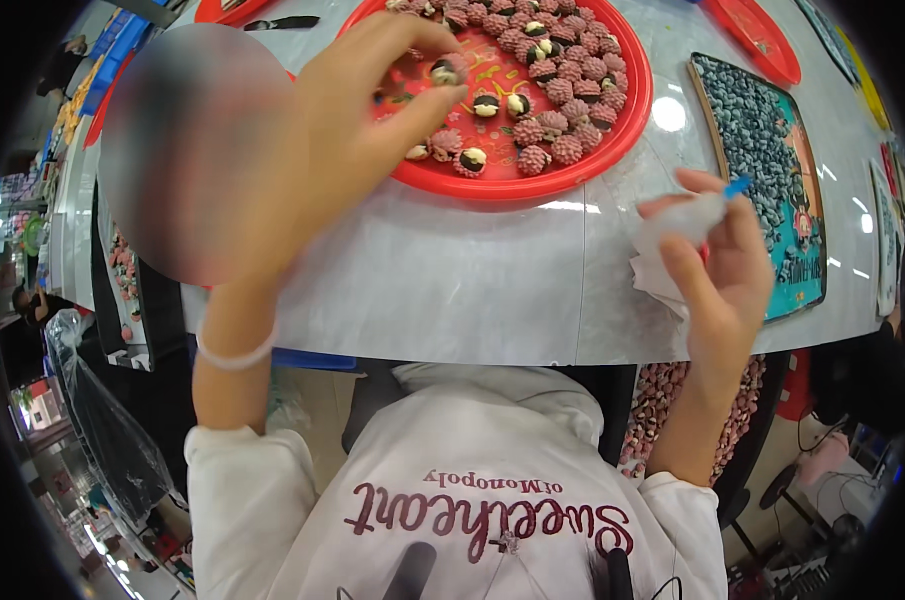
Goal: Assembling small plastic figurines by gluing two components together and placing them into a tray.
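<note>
My left hand reaches over a round red tray and pinches one small pink, knobbly piece between thumb and fingers. Black and cream parts show on that piece. Many similar pink pieces lie in the tray, mostly along its right side. A few loose ones near my fingers show black and cream faces. To the right of the tray, my right hand is closed around a soft whitish squeeze bottle with a blue tip. White crumpled paper shows beneath it.
A rectangular tray of dark grey-blue pieces lies to the right on the white table. Another red tray is at the far right. A dark flat tool lies far left. Pink pieces fill a container below the table edge.
</note>
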Available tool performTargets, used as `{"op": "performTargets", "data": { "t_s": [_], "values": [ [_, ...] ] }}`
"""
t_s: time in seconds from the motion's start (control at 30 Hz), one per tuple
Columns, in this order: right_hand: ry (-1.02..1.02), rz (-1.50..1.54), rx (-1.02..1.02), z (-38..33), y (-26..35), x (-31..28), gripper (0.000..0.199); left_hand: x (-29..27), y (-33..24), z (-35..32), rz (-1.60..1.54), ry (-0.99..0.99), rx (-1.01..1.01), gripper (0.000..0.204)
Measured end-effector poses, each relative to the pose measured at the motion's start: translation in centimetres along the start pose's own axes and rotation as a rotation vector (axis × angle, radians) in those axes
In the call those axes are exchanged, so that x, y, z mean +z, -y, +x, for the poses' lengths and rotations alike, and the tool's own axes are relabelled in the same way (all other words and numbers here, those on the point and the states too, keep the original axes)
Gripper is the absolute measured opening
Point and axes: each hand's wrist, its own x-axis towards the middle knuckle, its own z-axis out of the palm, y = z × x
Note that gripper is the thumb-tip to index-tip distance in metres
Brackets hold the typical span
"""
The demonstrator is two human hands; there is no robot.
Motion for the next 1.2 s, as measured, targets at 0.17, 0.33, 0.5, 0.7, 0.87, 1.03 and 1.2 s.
{"op": "performTargets", "data": {
  "t_s": [0.17, 0.33, 0.5, 0.7, 0.87, 1.03, 1.2],
  "values": [
    [-0.117, 0.2, -0.027, -2.7, 0.2, -2.0, 0.047, 2.3, -3.0, -5.1, -0.683, -0.107, -0.158, 0.031],
    [-0.141, 0.194, 0.096, -3.4, 1.3, -2.0, 0.047, 5.7, -5.0, -7.0, -0.914, -0.233, -0.127, 0.032],
    [-0.168, 0.152, 0.062, -3.5, 0.9, -3.0, 0.053, 7.5, -4.7, -7.6, -0.935, -0.091, -0.091, 0.029],
    [-0.066, 0.168, -0.088, -3.2, 1.2, -3.2, 0.053, 8.6, -5.3, -8.0, -1.193, -0.081, -0.214, 0.029],
    [-0.037, -0.058, -0.144, -3.1, 1.8, -3.0, 0.052, 8.9, -4.6, -8.0, -1.19, -0.023, -0.2, 0.037],
    [-0.035, -0.071, -0.126, -3.1, 1.9, -2.9, 0.054, 8.6, -5.2, -8.0, -1.457, -0.05, -0.443, 0.04],
    [-0.05, -0.102, -0.058, -2.9, 2.4, -2.0, 0.053, 8.6, -4.7, -7.9, -1.425, -0.022, -0.4, 0.041]
  ]
}}
